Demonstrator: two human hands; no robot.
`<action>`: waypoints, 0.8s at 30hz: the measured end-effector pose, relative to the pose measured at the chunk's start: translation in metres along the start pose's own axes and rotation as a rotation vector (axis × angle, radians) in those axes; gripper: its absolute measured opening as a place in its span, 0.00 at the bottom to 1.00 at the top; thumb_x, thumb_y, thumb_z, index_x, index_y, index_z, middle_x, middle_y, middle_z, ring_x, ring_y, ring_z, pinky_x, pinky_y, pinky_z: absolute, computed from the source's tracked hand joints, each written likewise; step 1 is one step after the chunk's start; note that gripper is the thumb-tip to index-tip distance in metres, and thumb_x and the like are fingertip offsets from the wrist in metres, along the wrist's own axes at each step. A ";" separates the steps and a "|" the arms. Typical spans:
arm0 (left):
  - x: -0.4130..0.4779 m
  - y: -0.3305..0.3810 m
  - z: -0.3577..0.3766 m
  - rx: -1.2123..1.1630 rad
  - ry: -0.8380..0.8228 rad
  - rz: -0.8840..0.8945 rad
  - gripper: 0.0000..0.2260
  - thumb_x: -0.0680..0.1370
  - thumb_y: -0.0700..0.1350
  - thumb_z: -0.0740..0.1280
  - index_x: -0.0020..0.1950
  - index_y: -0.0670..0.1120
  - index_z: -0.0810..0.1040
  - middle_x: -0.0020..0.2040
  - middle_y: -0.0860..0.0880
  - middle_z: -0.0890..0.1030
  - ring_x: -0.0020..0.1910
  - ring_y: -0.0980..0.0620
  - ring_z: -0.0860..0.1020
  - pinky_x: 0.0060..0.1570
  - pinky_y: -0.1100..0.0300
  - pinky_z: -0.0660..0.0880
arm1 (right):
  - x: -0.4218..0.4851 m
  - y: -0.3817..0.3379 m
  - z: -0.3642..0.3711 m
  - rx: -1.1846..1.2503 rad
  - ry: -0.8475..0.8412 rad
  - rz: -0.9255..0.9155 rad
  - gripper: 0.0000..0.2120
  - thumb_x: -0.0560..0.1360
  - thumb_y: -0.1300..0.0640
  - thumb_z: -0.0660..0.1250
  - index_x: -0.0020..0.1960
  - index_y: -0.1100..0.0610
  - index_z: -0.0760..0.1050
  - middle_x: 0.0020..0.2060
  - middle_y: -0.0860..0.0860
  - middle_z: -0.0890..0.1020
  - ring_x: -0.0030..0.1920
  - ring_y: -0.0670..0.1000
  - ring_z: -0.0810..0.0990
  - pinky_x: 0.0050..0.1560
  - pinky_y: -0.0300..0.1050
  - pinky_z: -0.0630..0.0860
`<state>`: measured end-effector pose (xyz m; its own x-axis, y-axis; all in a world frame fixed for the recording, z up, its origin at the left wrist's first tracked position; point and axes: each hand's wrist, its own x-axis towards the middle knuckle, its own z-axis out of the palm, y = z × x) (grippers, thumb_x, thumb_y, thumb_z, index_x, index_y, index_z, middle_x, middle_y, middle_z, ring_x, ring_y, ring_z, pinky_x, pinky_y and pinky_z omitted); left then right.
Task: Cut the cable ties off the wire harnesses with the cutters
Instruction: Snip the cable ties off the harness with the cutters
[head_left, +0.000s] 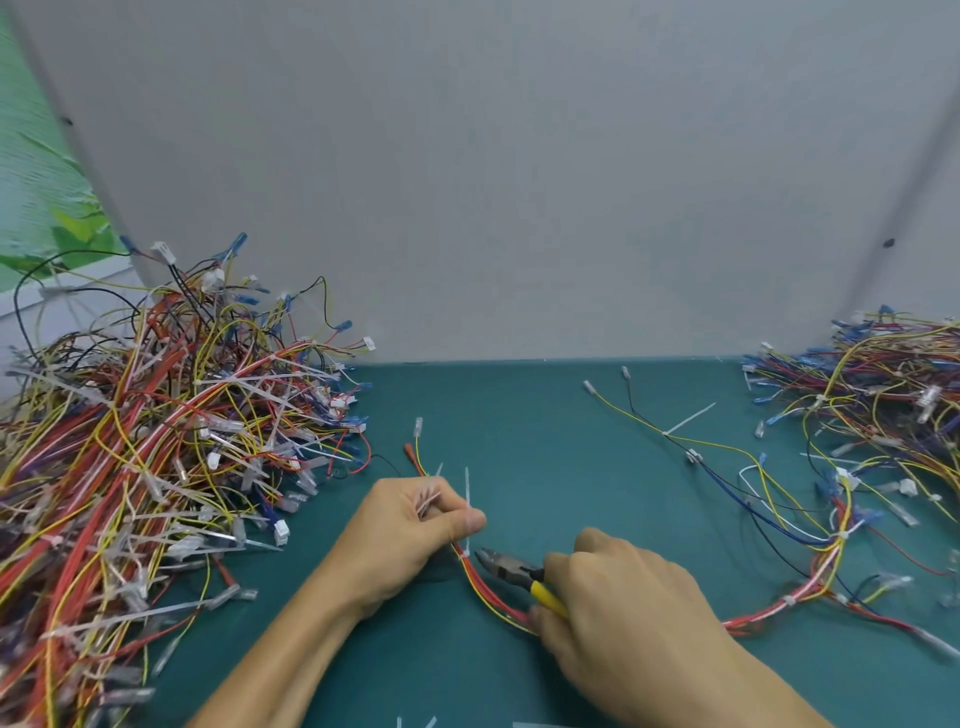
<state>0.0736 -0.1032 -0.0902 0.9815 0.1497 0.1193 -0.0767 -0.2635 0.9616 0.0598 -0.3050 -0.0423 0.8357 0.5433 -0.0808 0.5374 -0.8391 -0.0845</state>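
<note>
On the green mat lies a wire harness (491, 597) of red and yellow wires, running from under my left hand to the right. My left hand (410, 540) pinches the harness just above a white cable tie (467, 499) that stands upright on it; several cut ties are bunched in the same fist. My right hand (618, 608) grips the yellow-handled cutters (511, 571). Their dark jaws point left, with the tips right beside the tie's head on the harness.
A big heap of tied harnesses (156, 457) fills the left side of the green mat (519, 415). Another pile of harnesses (872, 405) lies at the right. A loose harness with a tie (685, 423) lies behind my right hand. A grey wall stands behind.
</note>
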 end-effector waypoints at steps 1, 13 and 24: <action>0.000 0.000 0.000 0.000 -0.002 0.001 0.12 0.65 0.51 0.74 0.36 0.43 0.79 0.31 0.42 0.70 0.34 0.48 0.61 0.33 0.56 0.56 | 0.001 -0.001 0.001 0.001 0.005 0.004 0.12 0.79 0.42 0.54 0.45 0.50 0.66 0.43 0.52 0.64 0.44 0.57 0.67 0.41 0.48 0.61; -0.001 -0.002 0.000 0.011 -0.007 -0.007 0.11 0.65 0.50 0.74 0.33 0.44 0.78 0.24 0.54 0.65 0.27 0.55 0.58 0.27 0.63 0.55 | 0.002 -0.003 0.003 0.041 0.001 0.008 0.14 0.79 0.41 0.53 0.46 0.50 0.67 0.43 0.51 0.66 0.45 0.57 0.69 0.40 0.47 0.62; -0.001 -0.002 -0.001 0.017 -0.001 0.004 0.11 0.65 0.51 0.74 0.33 0.45 0.79 0.26 0.51 0.66 0.29 0.54 0.60 0.29 0.62 0.56 | 0.005 -0.007 0.005 0.046 -0.021 0.004 0.11 0.80 0.45 0.53 0.44 0.50 0.64 0.42 0.52 0.65 0.42 0.58 0.65 0.40 0.48 0.62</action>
<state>0.0723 -0.1020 -0.0924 0.9814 0.1477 0.1230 -0.0777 -0.2805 0.9567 0.0593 -0.2960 -0.0468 0.8352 0.5404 -0.1021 0.5275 -0.8396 -0.1294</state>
